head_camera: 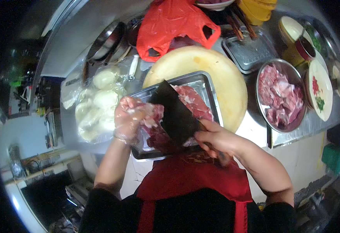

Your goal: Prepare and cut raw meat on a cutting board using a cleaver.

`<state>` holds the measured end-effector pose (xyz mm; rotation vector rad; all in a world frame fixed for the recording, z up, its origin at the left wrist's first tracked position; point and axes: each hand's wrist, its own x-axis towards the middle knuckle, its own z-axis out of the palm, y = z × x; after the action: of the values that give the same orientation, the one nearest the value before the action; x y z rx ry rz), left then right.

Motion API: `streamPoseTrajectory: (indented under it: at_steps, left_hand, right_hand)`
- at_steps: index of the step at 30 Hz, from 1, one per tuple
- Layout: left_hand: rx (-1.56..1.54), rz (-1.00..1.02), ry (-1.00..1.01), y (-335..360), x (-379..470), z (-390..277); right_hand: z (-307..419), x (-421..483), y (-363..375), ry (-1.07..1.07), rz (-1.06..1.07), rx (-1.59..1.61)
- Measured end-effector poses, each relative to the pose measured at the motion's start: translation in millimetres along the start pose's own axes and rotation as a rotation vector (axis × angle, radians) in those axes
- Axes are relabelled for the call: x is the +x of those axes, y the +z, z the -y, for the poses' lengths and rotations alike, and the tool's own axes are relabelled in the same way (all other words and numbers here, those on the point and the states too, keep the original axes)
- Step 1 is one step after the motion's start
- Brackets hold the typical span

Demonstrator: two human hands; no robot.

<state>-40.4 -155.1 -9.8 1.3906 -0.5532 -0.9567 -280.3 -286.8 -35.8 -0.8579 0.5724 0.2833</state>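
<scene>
My left hand (130, 119), in a clear plastic glove, grips the end of a piece of raw meat (155, 115) over the left side of a metal tray. My right hand (215, 138) is closed around the handle of a dark, wide-bladed cleaver (175, 113). Its blade lies slantwise over the tray and hides part of the meat. More raw red meat (194, 102) rests in the tray (213, 90) beyond the blade. The tray overlaps the near part of a round chopping board (234, 87). Whether the blade touches the meat cannot be told.
Left of the tray lie pale round items in clear plastic (104, 99) and a white-handled tool (133, 66). A red plastic bag (170, 26) sits behind the board. To the right are a metal bowl of raw meat (303, 112), a second metal tray (251, 51) and a plate with chopped garnish (327, 90).
</scene>
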Motion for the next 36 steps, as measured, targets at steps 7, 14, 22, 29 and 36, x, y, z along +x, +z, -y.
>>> streamPoseTrajectory:
  at_steps: [7,14,22,29,36]
  left_hand:
    - [-0.511,-0.196,0.147,9,5,-44]
    - [-0.499,-0.013,0.098,11,-3,-48]
    - [-0.379,0.407,0.435,36,21,-125]
    - [-0.382,0.207,-0.419,24,180,27]
    - [-0.452,0.451,-0.535,150,188,-3]
  right_hand:
    - [-14,-32,-12,-0.065,-0.023,0.443]
    - [3,-19,4,-0.086,0.005,0.241]
    - [15,5,20,-0.378,-0.140,0.261]
    - [-34,-43,-43,-0.485,-0.922,-0.520]
    - [-78,-33,-63,-0.213,-1.202,-1.481]
